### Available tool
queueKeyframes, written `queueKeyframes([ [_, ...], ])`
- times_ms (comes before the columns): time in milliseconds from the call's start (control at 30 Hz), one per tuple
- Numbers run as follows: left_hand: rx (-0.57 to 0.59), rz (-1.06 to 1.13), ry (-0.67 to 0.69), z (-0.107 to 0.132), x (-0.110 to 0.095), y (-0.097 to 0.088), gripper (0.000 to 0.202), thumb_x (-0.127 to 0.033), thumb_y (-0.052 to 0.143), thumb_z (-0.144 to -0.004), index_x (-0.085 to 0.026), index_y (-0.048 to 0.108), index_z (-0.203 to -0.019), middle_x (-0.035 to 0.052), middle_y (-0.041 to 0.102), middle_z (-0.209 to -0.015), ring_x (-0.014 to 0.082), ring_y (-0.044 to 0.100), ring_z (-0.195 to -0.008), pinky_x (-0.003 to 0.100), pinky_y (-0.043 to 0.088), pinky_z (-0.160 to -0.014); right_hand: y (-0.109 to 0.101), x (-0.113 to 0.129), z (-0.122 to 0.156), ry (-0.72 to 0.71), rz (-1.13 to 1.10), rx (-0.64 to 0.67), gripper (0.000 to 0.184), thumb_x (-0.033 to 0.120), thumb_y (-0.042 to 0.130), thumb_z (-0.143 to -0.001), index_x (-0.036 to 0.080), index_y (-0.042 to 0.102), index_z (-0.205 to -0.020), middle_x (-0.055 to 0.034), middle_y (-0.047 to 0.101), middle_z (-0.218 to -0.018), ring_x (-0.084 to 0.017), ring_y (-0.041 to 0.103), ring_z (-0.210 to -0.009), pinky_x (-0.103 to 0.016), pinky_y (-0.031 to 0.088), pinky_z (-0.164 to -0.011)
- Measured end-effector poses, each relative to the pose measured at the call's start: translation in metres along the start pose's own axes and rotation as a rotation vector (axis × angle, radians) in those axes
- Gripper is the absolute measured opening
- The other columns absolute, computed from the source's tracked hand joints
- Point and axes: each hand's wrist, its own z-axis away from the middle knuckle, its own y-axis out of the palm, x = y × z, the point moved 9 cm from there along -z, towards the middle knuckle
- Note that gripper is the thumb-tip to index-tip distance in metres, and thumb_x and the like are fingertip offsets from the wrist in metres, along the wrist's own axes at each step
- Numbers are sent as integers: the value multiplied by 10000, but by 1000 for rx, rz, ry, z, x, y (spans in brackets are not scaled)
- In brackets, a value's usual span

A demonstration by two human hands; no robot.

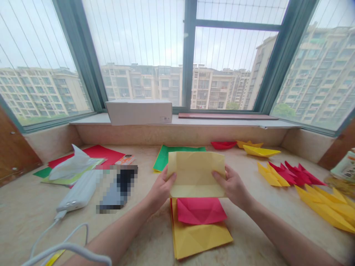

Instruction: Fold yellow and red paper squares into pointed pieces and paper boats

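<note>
Both forearms reach in from the near edge and meet over the middle of the beige stone tabletop (pixel 249 236), lifting a folded pale yellow paper (pixel 196 173) upright between them, its flat face turned toward the camera. The left hand (pixel 161 190) grips the paper's left edge, thumb laid over the front and the other fingers curled out of sight behind it; the right hand (pixel 234 186) pinches the right edge in the same way, thumb in front, wrist bent slightly inward. The paper hangs just above a creased red sheet (pixel 200 210), which lies on a stack of yellow sheets (pixel 199 238) near the person. Just beyond the held paper lies a green sheet (pixel 162 157). To the right, folded red and yellow paper boats (pixel 291 177) lie in a row, with more further off near the sill. To the left lie a white power bank (pixel 80 192) with its cable (pixel 63 245), a tissue pack (pixel 70 166) on red and green sheets, and on the window sill a white cardboard box (pixel 140 112)
</note>
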Motion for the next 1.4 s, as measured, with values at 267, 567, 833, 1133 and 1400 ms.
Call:
queueKeyframes([
  [267, 54, -19, 8, 7, -9, 8, 640, -370, 715, -829, -191, 501, -1405, 134, 680, -1267, 321, 643, -1151, 413, 519, -980, -4, 1, 4, 5, 123, -59, 568, 556, 718, -789, 190, 652, -1218, -101, 760, -1062, -301, 744, -832, -358, 615, -642],
  [567, 115, -21, 6, 9, -8, 14, 661, -378, 685, -857, -220, 439, -1450, 122, 683, -1254, 317, 634, -1160, 411, 518, -982, 5, 33, 13, -419, 595, 52, 385, 216, 491, -935, 320, 687, -1250, -55, 636, -1280, -227, 632, -1127, -334, 531, -917],
  [833, 118, -46, 9, 18, -7, 23, 713, -365, 703, -835, -230, 403, -1467, 140, 659, -1286, 308, 632, -1165, 410, 529, -972, 6, 35, 12, -429, 702, 30, 498, 106, 488, -839, 325, 694, -1236, -51, 650, -1223, -210, 658, -1049, -318, 542, -863],
  [1133, 102, -84, 1, 14, -4, 16, 636, -380, 704, -834, -214, 502, -1414, 129, 698, -1227, 317, 658, -1116, 409, 547, -934, -12, 23, 8, -142, 432, -149, 383, 502, 622, -870, 158, 759, -969, -66, 751, -812, -250, 687, -714, -302, 540, -571],
  [1400, 281, -313, 5, 22, -10, 25, 463, -230, 642, -848, -256, 642, -1309, 81, 640, -1344, 254, 675, -1041, 260, 558, -752, -7, 12, 8, 31, 214, -130, 390, 493, 727, -760, 144, 736, -935, -95, 769, -856, -272, 713, -722, -318, 566, -581],
])
